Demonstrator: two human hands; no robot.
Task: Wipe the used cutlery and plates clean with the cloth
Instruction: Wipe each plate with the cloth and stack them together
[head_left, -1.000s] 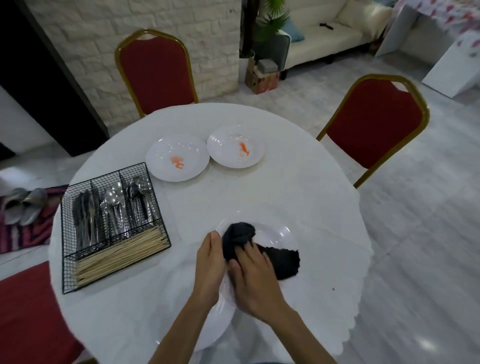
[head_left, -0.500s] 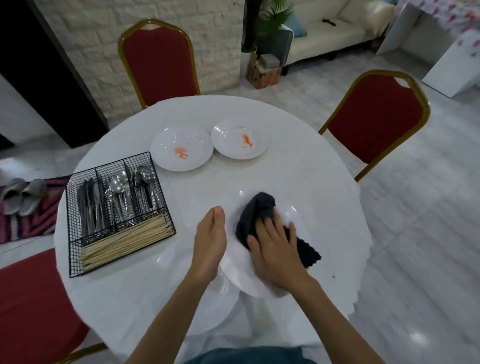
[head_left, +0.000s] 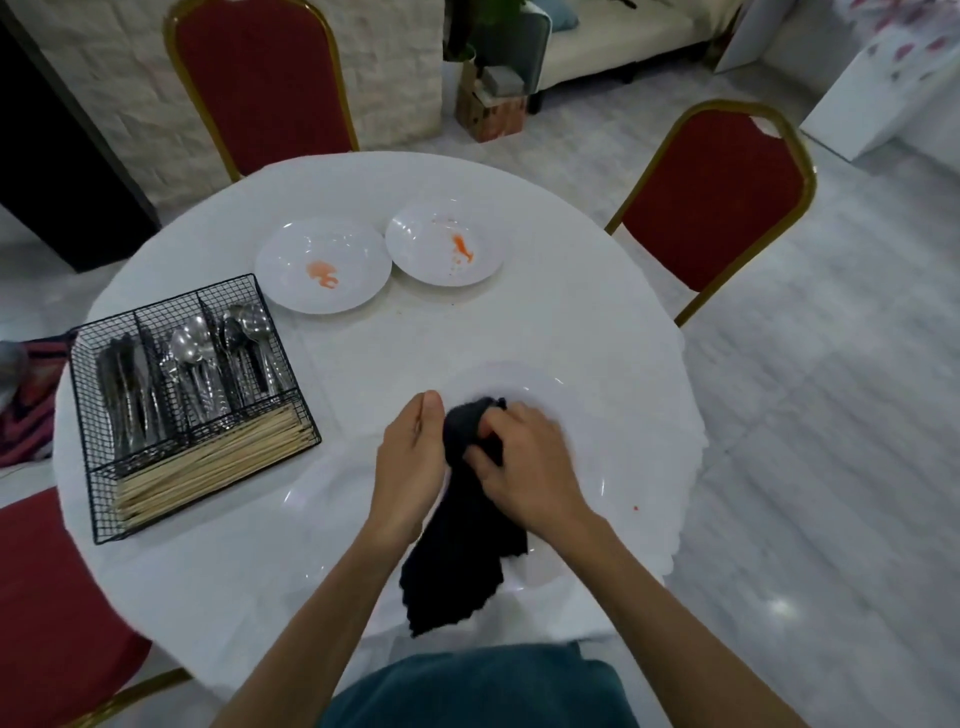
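Note:
A large white plate (head_left: 574, 410) lies near me on the round table (head_left: 519, 322). My right hand (head_left: 524, 462) is closed on a bunched black cloth (head_left: 462, 545) and presses it onto the plate; the loose end of the cloth trails toward me over the plate's near edge. My left hand (head_left: 410, 457) has its fingers together at the plate's left rim and touches the cloth. Two white plates with orange smears, one on the left (head_left: 291, 270) and one on the right (head_left: 483, 260), sit at the far side. A black wire caddy (head_left: 93, 467) holds spoons (head_left: 192, 353), knives and wooden sticks.
Another white plate (head_left: 311, 525) lies under my left forearm, partly beneath the near one. Red chairs with gold frames stand at the back (head_left: 260, 78), right (head_left: 717, 197) and near left (head_left: 52, 597). A small orange spot (head_left: 635, 508) marks the tablecloth. Grey tile floor lies to the right.
My right hand has pulled the cloth back across the plate toward my left hand and bunched it. The cloth's tail now hangs toward me. The view has tilted down.

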